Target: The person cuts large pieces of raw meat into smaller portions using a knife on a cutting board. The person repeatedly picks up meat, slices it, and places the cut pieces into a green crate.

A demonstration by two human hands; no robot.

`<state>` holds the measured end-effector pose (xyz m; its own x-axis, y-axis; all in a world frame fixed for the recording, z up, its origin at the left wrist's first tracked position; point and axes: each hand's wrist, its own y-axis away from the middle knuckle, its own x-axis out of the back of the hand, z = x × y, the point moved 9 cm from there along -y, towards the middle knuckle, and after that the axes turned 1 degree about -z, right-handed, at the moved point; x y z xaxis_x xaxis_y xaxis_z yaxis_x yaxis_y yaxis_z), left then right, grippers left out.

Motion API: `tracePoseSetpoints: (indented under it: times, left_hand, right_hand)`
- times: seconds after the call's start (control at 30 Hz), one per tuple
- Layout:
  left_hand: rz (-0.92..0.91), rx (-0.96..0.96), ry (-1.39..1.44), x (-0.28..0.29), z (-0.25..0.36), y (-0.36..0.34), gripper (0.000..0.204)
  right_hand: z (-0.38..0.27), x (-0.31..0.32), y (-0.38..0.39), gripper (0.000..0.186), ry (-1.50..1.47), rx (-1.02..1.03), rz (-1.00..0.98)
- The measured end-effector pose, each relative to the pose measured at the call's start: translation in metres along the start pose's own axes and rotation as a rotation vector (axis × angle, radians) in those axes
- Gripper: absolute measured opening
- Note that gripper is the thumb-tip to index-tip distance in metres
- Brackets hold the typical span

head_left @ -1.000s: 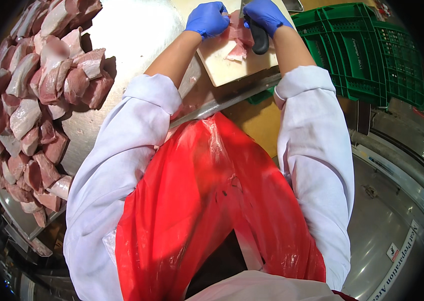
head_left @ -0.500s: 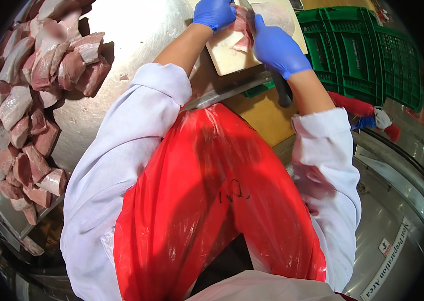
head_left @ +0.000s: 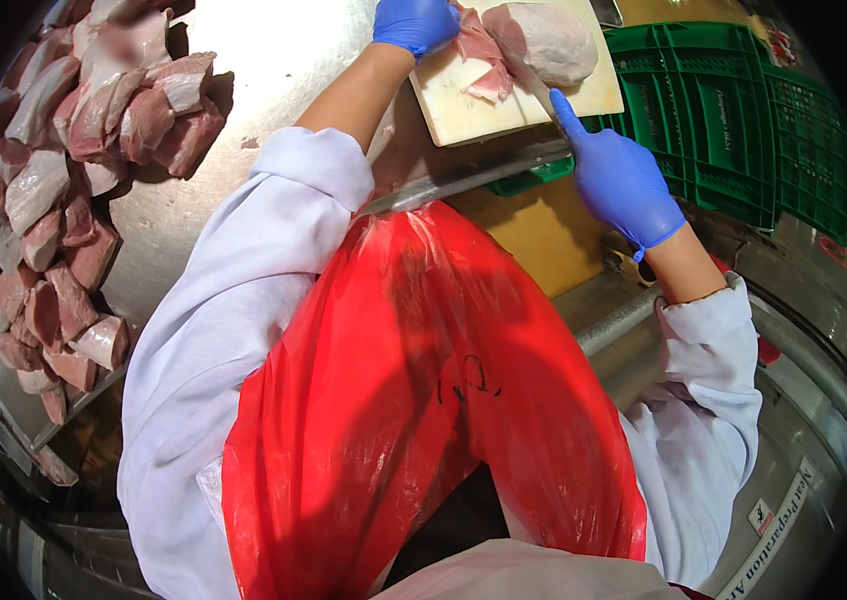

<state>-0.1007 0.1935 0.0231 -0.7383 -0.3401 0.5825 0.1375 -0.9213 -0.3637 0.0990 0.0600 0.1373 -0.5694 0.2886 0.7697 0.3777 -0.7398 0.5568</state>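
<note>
On a white cutting board [head_left: 448,112] at the top lies a rounded pale block of raw meat [head_left: 548,42]. Pink slices of meat [head_left: 484,62] rest along its left side. The knife [head_left: 531,80] has its blade slanting across the board, between the slices and the block. My right hand [head_left: 625,185], in a blue glove, is closed round the knife's handle, the index finger stretched along its top. Blue-gloved too, my left hand [head_left: 416,24] is closed at the edge of the pink slices; its fingertips are partly hidden near the frame's top.
Many cut meat pieces [head_left: 68,285] are heaped on the left of the steel table [head_left: 178,225]. Green plastic crates [head_left: 708,120] stand to the right of the board. The table's metal front edge [head_left: 463,182] runs just before my red apron [head_left: 423,380].
My right hand has drawn the knife back toward me and to the right, uncovering more of the meat block. My left hand has shifted slightly left.
</note>
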Motion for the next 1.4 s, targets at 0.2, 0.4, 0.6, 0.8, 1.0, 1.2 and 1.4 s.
tracePoseSetpoints:
  times: [0.2, 0.4, 0.6, 0.8, 1.0, 1.2, 1.4]
  left_hand:
    - [0.05, -0.023, -0.022, 0.006, -0.004, 0.005, 0.012]
    - [0.092, 0.048, -0.074, 0.006, -0.016, 0.008, 0.01]
    - [0.191, 0.083, -0.175, 0.011, -0.023, 0.017, 0.01]
    - [0.238, 0.156, -0.234, 0.021, -0.02, 0.017, 0.01]
    - [0.3, 0.446, -0.003, 0.055, -0.065, 0.032, 0.025]
    - [0.138, 0.063, -0.45, -0.002, 0.091, 0.055, 0.016]
    - [0.293, 0.413, 0.362, 0.089, -0.054, 0.057, 0.006]
  right_hand:
    - [0.016, -0.012, 0.01, 0.081, 0.001, 0.09, 0.03]
    - [0.037, -0.037, 0.016, 0.085, -0.028, 0.163, 0.098]
    - [0.069, -0.079, 0.042, 0.089, -0.029, 0.261, 0.079]
    - [0.093, -0.104, 0.048, 0.091, -0.046, 0.353, 0.137]
    - [0.13, -0.127, 0.058, 0.092, -0.168, 0.387, 0.14]
    - [0.174, -0.145, 0.066, 0.083, -0.709, 0.431, 0.213]
    - [0.225, -0.181, 0.076, 0.08, -1.349, 0.164, 0.278]
